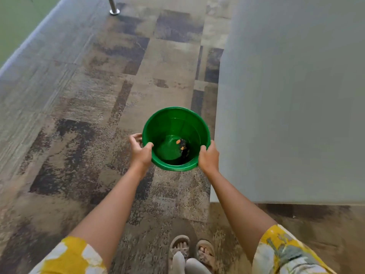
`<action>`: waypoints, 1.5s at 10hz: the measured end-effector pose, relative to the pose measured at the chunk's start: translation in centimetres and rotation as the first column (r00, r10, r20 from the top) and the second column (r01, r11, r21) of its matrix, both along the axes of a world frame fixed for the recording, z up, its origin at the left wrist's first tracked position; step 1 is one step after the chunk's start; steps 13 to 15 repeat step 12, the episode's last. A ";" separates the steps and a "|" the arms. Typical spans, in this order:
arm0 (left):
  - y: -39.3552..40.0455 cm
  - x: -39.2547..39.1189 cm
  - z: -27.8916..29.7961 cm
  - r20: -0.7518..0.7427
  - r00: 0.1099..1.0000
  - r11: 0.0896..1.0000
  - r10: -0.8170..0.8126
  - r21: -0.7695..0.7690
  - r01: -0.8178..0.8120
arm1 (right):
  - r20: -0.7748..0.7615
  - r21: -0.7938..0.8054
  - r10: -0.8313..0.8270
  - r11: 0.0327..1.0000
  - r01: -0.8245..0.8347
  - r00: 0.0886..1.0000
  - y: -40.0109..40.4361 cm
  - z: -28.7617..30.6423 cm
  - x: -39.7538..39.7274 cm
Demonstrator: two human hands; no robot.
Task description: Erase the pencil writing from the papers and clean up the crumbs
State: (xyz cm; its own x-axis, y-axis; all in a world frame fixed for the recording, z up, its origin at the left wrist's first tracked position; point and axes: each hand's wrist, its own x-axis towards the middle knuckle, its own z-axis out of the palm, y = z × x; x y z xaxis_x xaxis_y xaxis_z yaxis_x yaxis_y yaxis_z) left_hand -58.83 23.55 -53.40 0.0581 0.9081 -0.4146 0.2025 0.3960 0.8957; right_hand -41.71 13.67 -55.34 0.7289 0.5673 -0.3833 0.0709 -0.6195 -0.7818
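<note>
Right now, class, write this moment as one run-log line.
left hand: grips bin rim | right hand: grips bin rim | green bin: beside grey table, scraps inside | floor: carpet

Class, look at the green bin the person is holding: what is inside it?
At the bottom of the green bin lie a few small orange scraps and some dark bits. They are too small to identify.

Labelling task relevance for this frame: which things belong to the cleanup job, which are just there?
Job:
- green bin, held at the rim by both hands
- left hand
- right hand
- scraps at the bin's bottom, orange and dark; too small to identify

Just there:
- patterned carpet
- grey table to the right
- metal post
- sandals
</note>
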 end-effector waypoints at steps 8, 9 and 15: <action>-4.5 6.9 -31.0 0.007 0.978 0.940 -0.210 -0.274 0.203 | 0.120 -0.186 -0.270 0.939 0.289 0.955 -3.8 -29.8 3.0; -4.9 7.1 -30.3 0.014 0.977 0.927 -0.213 -0.313 0.206 | 0.103 -0.211 -0.264 0.936 0.280 0.959 -3.9 -29.4 3.1; -8.4 4.6 -22.3 -0.175 0.919 0.887 -0.353 -0.375 0.269 | 0.213 -0.233 -0.249 0.926 0.297 0.945 -6.0 -21.2 -2.0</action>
